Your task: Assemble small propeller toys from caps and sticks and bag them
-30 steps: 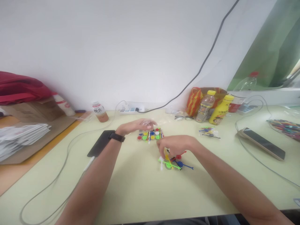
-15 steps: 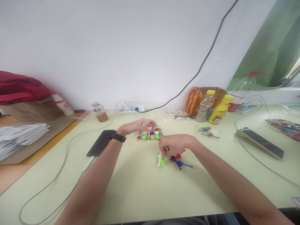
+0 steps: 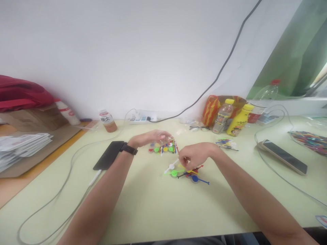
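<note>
My right hand (image 3: pixel 194 157) is closed in a pinch on a white plastic stick piece (image 3: pixel 171 166), held just above a small pile of coloured stick-and-disc pieces (image 3: pixel 190 175) in green, red, yellow and blue. My left hand (image 3: pixel 150 137), with a black watch on the wrist, rests with fingers curled on a clear plastic bag over a row of coloured discs and sticks (image 3: pixel 163 148).
A black phone (image 3: pixel 108 155) on a white cable lies to the left. A brown drink bottle (image 3: pixel 108 121), power strip (image 3: pixel 141 118), glasses (image 3: pixel 201 128), yellow bottles (image 3: pixel 237 119), a small bag of pieces (image 3: pixel 226 143) and another phone (image 3: pixel 283 156) stand around.
My right hand has lifted and turned, drawing the white stick piece up out of the pile. The pieces in the pile have shifted. My left hand has stayed put.
</note>
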A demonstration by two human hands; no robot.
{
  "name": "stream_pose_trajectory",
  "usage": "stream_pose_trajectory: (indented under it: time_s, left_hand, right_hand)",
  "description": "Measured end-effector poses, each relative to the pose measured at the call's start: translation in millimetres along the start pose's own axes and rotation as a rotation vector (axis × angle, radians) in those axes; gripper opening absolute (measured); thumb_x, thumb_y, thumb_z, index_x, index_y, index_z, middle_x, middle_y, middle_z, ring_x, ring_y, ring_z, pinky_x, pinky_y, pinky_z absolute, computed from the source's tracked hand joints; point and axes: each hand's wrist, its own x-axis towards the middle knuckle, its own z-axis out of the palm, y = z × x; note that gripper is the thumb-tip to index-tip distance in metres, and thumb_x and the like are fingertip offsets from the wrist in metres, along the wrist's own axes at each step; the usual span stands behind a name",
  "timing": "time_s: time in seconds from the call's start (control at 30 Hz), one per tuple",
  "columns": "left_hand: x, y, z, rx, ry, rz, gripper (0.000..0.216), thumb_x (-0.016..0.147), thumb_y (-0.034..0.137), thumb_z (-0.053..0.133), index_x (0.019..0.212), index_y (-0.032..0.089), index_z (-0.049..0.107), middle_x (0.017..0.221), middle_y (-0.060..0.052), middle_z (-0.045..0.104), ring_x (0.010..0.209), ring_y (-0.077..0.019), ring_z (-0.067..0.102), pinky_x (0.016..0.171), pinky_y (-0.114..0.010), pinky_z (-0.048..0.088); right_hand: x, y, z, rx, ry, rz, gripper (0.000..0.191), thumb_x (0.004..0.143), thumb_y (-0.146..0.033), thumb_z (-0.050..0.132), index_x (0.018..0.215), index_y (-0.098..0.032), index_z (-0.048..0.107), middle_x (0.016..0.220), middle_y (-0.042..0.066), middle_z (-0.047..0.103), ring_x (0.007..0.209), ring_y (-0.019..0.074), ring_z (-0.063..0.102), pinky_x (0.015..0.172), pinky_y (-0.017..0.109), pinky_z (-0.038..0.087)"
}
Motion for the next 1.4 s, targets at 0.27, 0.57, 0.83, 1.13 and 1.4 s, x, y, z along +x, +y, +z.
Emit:
stream_pose_trajectory:
  time_s: [0.27,0.57,0.83,1.13,1.4]
  left_hand:
    - [-2,-1,2,-0.147,0.025,-0.095,0.068,0.088,0.07,0.06,0.136,0.021,0.062,0.125,-0.016,0.068,0.103,-0.0306,0.067,0.081,-0.037,0.054]
    - [-2,6,7,-0.19,-0.047,-0.069,0.061,0.09,0.062,0.062,0.135,0.021,0.061,0.118,-0.015,0.07,0.101,-0.0304,0.07,0.062,-0.029,0.051]
    - [4,4,12,-0.264,-0.071,-0.058,0.063,0.089,0.063,0.064,0.137,0.021,0.061,0.119,-0.015,0.069,0.11,-0.0338,0.068,0.088,-0.042,0.056]
    - [9,0,14,-0.285,-0.116,-0.031,0.059,0.096,0.059,0.055,0.141,0.02,0.058,0.119,-0.016,0.066,0.117,-0.0347,0.062,0.087,-0.04,0.055]
    - [16,-3,21,-0.289,-0.116,-0.027,0.052,0.098,0.055,0.056,0.139,0.022,0.059,0.119,-0.014,0.065,0.109,-0.0288,0.063,0.087,-0.04,0.057]
  right_hand:
    - [-23,-12,-16,0.2,0.31,-0.251,0.005,0.078,-0.017,0.058,0.073,-0.018,0.057,0.068,-0.003,0.056,0.062,0.0105,0.049,0.059,0.023,0.039]
    - [-74,15,-33,0.608,1.013,-0.301,0.02,0.077,-0.036,0.077,0.077,-0.02,0.065,0.057,-0.002,0.061,0.05,0.0126,0.058,0.051,0.025,0.048]
    - [-74,35,-38,0.614,1.278,-0.188,0.025,0.076,-0.039,0.085,0.083,-0.02,0.071,0.069,0.003,0.072,0.061,0.0176,0.069,0.057,0.03,0.059]
    - [-68,23,-34,0.43,0.986,-0.125,0.024,0.085,-0.041,0.075,0.098,-0.021,0.079,0.085,0.005,0.077,0.076,0.019,0.071,0.071,0.033,0.06]
    - [-63,18,-35,0.251,0.9,-0.12,0.024,0.09,-0.042,0.066,0.095,-0.022,0.077,0.098,0.006,0.077,0.091,0.0228,0.07,0.08,0.035,0.055]
